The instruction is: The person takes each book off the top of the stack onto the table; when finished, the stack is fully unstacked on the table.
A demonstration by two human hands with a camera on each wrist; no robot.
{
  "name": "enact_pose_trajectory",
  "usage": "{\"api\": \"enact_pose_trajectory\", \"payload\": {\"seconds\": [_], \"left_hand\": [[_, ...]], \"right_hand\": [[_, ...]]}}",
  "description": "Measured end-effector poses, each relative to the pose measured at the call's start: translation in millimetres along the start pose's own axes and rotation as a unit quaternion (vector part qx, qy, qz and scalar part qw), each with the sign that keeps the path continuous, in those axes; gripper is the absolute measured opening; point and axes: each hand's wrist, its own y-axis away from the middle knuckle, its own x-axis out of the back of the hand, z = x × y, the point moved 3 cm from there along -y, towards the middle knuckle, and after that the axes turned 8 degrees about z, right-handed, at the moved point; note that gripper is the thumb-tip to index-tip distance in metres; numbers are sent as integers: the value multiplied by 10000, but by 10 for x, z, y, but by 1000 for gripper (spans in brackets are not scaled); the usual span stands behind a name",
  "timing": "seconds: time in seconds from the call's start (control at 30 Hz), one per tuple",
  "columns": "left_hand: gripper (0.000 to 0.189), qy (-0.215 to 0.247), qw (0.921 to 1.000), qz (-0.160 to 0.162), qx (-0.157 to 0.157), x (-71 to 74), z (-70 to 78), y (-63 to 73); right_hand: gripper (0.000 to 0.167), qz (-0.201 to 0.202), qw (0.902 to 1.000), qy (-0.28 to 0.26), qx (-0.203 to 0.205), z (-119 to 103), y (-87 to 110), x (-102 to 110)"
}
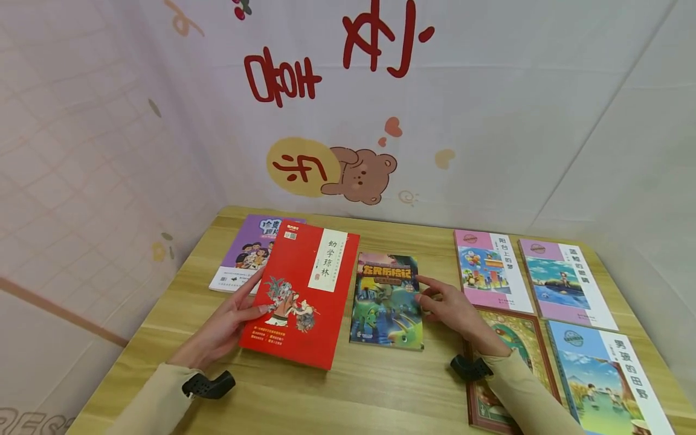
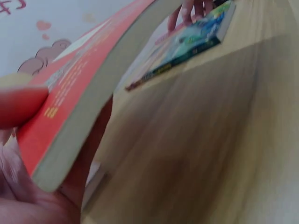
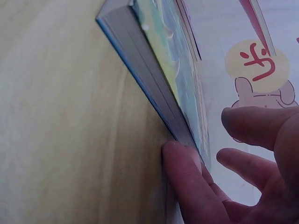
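My left hand grips a red book by its left edge, thumb on the cover and fingers beneath. The book is tilted above the wooden table, and its page edge shows in the left wrist view. Just to its right is a smaller book with a colourful blue-green cover. My right hand is at that book's right side, with fingertips touching its page edge. The thumb and another finger stand away from the cover in the right wrist view.
A purple book lies partly under the red one. At the right lie two pink-and-white books, a blue-and-white book and a green book with an ornate frame, partly hidden by my right arm. A printed white cloth hangs behind the table.
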Motion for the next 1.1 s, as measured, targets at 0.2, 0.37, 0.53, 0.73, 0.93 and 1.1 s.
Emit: {"api": "enact_pose_trajectory", "payload": {"seconds": [0.2, 0.37, 0.53, 0.73, 0.93, 1.1], "left_hand": [[81, 87, 9988, -480, -75, 267, 21, 191], [78, 216, 9962, -843, -69, 476, 61, 347], [75, 466, 9923, -1145, 101, 671, 65, 511], [72, 505, 9908, -1139, 531, 914, 25, 697], [72, 538, 9884, -1170, 809, 1097, -40, 852], [66, 384, 9888, -949, 1082, 1214, -116, 941]], "right_hand": [[60, -2, 10000, 22, -37, -22, -3, -1], [61, 5, 10000, 68, -21, -17, -13, 0], [61, 25, 9999, 121, 24, -24, 4, -2], [61, 1, 9999, 118, 25, -37, 22, -9], [60, 1, 9999, 111, 7, -42, 26, -20], [60, 18, 9999, 138, -8, -53, 30, -24]]}}
